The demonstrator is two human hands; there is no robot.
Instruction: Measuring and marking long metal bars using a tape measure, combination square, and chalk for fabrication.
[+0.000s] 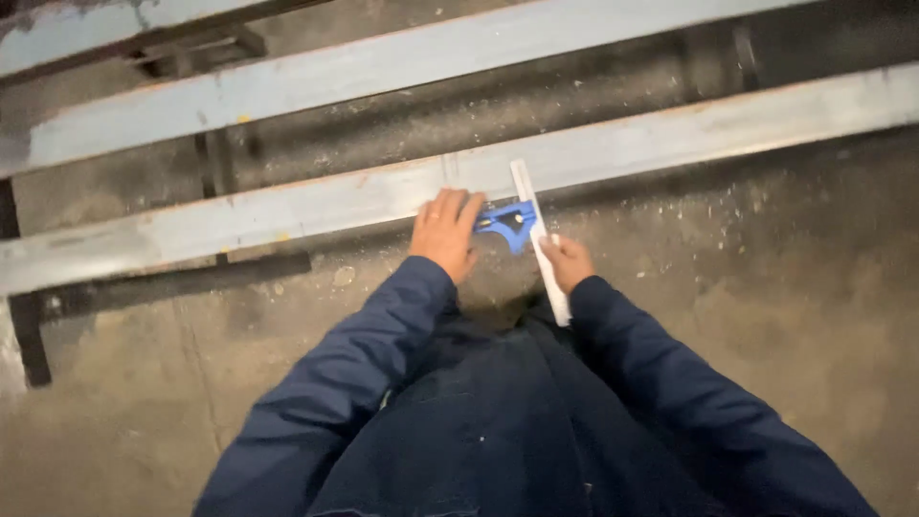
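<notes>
The square (525, 226), a blue head with a pale ruler blade through it, lies across the near steel beam (287, 206). The blade's long axis runs from far to near, crossing the beam almost at a right angle, with its far tip over the beam's top face and its near end reaching back towards the person's lap. The blue head sits against the beam's near edge, just left of the blade.

The left hand (445, 230) is nearer the blue head. It lies palm down on the beam edge with its fingers stretched flat and close together, their tips touching or just beside the head's left side; it presses rather than grips. The right hand (567, 260) is on the near part of the blade, fingers curled round it from the right, though the view is too small to tell how firmly it pinches. Both arms in dark blue sleeves (383, 354) reach forward and inward, wrists low.

A second pale beam (383, 62) runs parallel farther away, over a dusty concrete floor (785, 278).
</notes>
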